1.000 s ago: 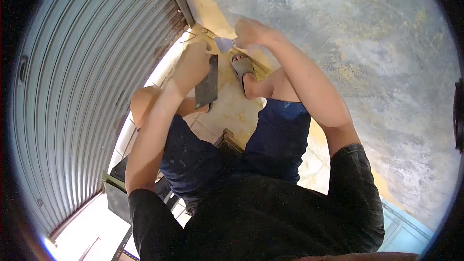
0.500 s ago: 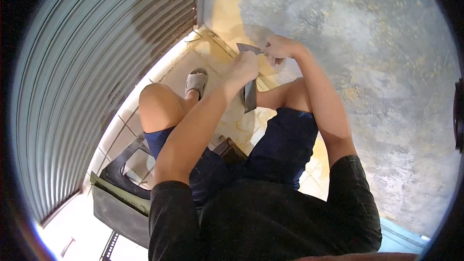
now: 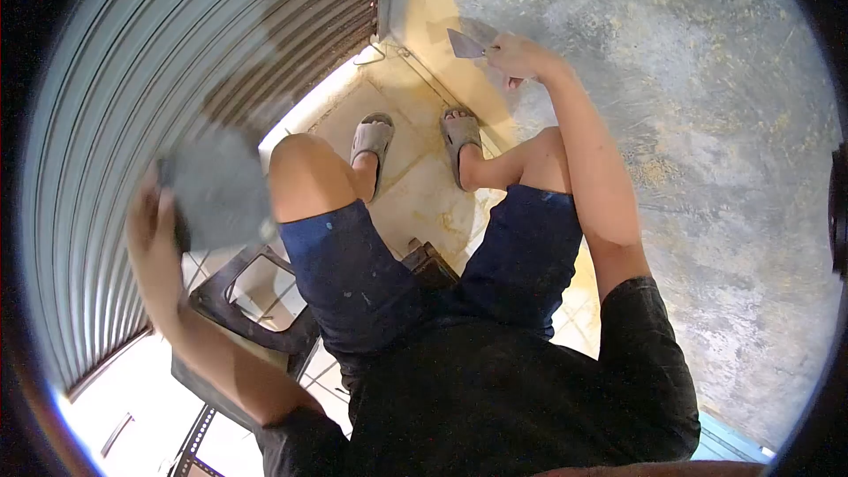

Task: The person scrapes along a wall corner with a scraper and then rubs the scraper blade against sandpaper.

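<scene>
My right hand [image 3: 517,60] is closed around a putty knife [image 3: 465,44], whose pale triangular blade points left beside the plastered wall [image 3: 671,124]. At the left, my left hand [image 3: 150,221] grips the edge of a flat grey plate [image 3: 221,190], which is smeared by motion. Its broad face shows in front of the corrugated shutter, left of my bent knee. The details of that plate, and any material on it, are too blurred to make out.
A ribbed metal shutter [image 3: 115,124] runs along the left. Below it stands a dark frame with a square opening [image 3: 208,296]. My sandalled feet rest on the tiled floor [image 3: 411,159]. A dark brown block [image 3: 428,263] shows between my thighs.
My left hand has swung far left and down with the grey plate, away from my right hand. My right hand has risen slightly, still holding the putty knife. Both sandals now show.
</scene>
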`<act>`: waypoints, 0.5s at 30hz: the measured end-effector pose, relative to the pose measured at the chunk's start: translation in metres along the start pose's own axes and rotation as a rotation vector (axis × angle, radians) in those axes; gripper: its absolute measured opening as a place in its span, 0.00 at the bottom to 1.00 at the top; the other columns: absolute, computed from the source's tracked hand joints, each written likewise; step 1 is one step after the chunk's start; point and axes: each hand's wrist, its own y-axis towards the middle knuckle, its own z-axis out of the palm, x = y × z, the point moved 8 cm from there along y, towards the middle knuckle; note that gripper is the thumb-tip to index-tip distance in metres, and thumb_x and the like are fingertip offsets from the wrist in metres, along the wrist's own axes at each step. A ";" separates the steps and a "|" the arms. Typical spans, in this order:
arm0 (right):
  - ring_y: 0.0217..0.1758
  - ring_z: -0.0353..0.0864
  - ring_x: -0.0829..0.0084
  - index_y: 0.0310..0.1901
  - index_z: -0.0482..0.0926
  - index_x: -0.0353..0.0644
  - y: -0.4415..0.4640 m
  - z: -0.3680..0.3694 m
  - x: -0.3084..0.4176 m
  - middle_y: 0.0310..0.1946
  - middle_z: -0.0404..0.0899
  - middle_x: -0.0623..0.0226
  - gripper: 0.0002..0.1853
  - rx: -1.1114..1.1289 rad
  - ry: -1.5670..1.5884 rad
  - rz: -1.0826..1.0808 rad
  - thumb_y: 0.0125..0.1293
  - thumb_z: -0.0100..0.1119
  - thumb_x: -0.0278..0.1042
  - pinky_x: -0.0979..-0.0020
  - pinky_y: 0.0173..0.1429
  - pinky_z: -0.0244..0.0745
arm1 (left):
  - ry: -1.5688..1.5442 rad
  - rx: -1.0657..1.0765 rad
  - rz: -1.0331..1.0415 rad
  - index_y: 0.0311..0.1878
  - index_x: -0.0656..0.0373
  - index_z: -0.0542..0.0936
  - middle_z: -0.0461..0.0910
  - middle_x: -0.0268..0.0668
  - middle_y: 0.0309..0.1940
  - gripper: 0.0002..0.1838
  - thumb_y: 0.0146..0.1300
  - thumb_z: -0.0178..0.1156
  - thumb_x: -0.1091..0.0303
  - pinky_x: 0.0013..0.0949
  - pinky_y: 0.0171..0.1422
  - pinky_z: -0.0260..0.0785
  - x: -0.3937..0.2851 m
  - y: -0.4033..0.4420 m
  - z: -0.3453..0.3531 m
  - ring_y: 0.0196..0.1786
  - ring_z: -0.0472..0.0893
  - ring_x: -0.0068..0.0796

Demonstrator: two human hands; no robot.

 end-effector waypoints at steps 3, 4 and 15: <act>0.19 0.80 0.70 0.26 0.74 0.31 -0.011 -0.007 -0.005 0.20 0.75 0.63 0.18 -0.068 -0.053 0.044 0.67 0.51 0.39 0.69 0.25 0.75 | 0.237 -0.115 -0.209 0.69 0.65 0.66 0.69 0.50 0.66 0.25 0.72 0.52 0.65 0.36 0.72 0.57 0.062 -0.067 -0.075 0.68 0.69 0.40; 0.19 0.79 0.71 0.27 0.75 0.30 -0.014 -0.007 -0.006 0.20 0.75 0.63 0.19 -0.066 -0.050 0.029 0.68 0.52 0.40 0.69 0.25 0.75 | 0.166 -0.130 -0.294 0.70 0.64 0.64 0.68 0.50 0.67 0.26 0.73 0.51 0.67 0.37 0.72 0.57 0.084 -0.089 -0.091 0.68 0.69 0.39; 0.21 0.83 0.62 0.27 0.76 0.21 -0.027 -0.014 -0.036 0.20 0.79 0.50 0.18 -0.117 0.008 0.050 0.63 0.49 0.33 0.63 0.27 0.79 | 0.662 -0.120 -0.586 0.57 0.64 0.72 0.78 0.51 0.47 0.19 0.61 0.53 0.76 0.40 0.56 0.69 0.197 -0.182 -0.147 0.50 0.78 0.44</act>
